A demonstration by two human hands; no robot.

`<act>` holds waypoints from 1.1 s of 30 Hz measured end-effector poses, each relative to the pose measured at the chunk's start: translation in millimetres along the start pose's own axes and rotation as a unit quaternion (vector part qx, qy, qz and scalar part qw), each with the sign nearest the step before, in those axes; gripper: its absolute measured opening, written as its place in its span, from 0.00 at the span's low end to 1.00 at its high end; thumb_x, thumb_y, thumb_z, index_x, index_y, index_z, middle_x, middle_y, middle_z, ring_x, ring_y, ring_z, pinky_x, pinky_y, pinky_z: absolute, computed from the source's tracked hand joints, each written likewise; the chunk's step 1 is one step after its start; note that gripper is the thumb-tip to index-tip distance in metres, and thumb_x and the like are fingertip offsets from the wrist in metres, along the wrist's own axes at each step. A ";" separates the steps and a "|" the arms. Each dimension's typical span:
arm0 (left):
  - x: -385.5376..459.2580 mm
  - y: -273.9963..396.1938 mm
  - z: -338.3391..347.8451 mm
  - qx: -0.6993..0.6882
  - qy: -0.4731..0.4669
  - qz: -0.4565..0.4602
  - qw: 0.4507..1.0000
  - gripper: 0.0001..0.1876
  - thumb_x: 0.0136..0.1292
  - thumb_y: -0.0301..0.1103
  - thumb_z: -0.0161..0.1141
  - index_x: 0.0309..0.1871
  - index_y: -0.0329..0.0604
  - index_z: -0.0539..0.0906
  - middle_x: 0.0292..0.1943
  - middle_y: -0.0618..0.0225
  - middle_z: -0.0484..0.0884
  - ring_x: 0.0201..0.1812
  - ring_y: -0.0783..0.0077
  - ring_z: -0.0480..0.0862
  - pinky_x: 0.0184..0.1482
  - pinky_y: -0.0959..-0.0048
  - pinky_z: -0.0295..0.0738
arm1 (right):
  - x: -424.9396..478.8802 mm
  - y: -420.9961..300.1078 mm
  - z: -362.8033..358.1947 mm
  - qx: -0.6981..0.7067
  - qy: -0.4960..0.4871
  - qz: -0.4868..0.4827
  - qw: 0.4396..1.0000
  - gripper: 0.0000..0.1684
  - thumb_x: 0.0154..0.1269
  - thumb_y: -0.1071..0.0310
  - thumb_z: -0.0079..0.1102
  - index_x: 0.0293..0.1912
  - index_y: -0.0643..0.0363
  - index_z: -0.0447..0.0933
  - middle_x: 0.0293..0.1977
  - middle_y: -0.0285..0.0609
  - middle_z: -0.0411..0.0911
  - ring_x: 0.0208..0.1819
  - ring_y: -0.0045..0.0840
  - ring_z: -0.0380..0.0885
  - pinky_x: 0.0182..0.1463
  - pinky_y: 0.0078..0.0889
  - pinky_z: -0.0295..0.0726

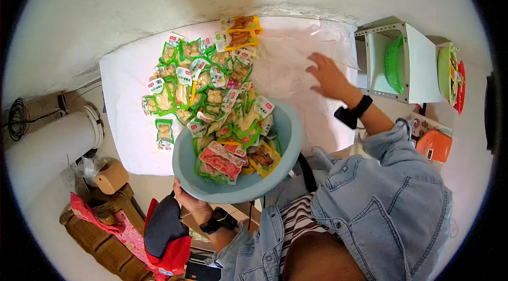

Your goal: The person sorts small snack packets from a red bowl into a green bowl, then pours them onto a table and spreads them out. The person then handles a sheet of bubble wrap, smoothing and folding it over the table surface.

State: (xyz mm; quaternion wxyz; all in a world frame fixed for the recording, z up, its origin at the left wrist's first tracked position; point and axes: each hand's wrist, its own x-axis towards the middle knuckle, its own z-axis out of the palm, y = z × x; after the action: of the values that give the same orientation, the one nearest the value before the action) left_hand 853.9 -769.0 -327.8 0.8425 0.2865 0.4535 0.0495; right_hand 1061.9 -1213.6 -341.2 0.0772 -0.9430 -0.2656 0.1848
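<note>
My left hand [188,198] grips the near left rim of a light blue plastic basin [291,130], which is tilted towards the pile on the table. Small vacuum-sealed food packets with green edges [248,122] fill much of the basin, along with a red and white packet [222,161] and yellow-edged ones [264,158]. More green-edged packets [163,98] lie heaped on the white-covered table [131,138] beyond its far rim. Two yellow-edged packets [240,39] lie at the back of the heap. My right hand [327,75] is raised over the right part of the table, fingers spread, holding nothing.
A white shelf unit with a green basket [394,65] stands at the right, near an orange container [434,146]. At the lower left are a carved wooden chair [101,249] with red cloth and a brown cardboard box [112,176]. A wall borders the table's far edge.
</note>
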 end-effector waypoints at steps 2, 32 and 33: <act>-2.0 0.9 -3.0 0.008 -0.013 0.004 1.000 0.24 0.65 0.48 0.50 0.53 0.38 0.75 0.51 0.60 0.78 0.52 0.61 0.76 0.55 0.62 0.69 | -13.3 -36.5 6.0 0.082 0.002 -0.099 0.992 0.39 0.45 0.58 0.71 0.57 0.55 0.67 0.63 0.53 0.57 0.67 0.46 0.54 0.63 0.59 0.57; -21.7 13.4 3.5 0.032 -0.018 -0.009 0.999 0.31 0.67 0.55 0.43 0.65 0.41 0.63 0.61 0.59 0.69 0.60 0.56 0.71 0.61 0.57 0.66 | 62.6 -165.6 -40.4 0.341 0.257 -0.214 0.879 0.11 0.35 0.67 0.63 0.23 0.55 0.72 0.20 0.40 0.71 0.22 0.38 0.72 0.23 0.36 0.69; -24.0 9.0 0.2 0.036 -0.020 -0.010 0.999 0.31 0.67 0.55 0.44 0.65 0.41 0.63 0.62 0.60 0.69 0.60 0.56 0.70 0.62 0.57 0.65 | 57.2 -166.5 -36.7 0.338 0.256 -0.220 0.878 0.11 0.35 0.67 0.63 0.23 0.56 0.72 0.20 0.40 0.71 0.22 0.38 0.72 0.23 0.36 0.69</act>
State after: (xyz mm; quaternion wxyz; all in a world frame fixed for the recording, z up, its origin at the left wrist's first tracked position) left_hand 841.6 -769.9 -305.3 0.8408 0.3133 0.4411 0.0193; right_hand 1042.8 -1044.1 -284.5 0.4957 -0.7911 -0.3584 -0.0065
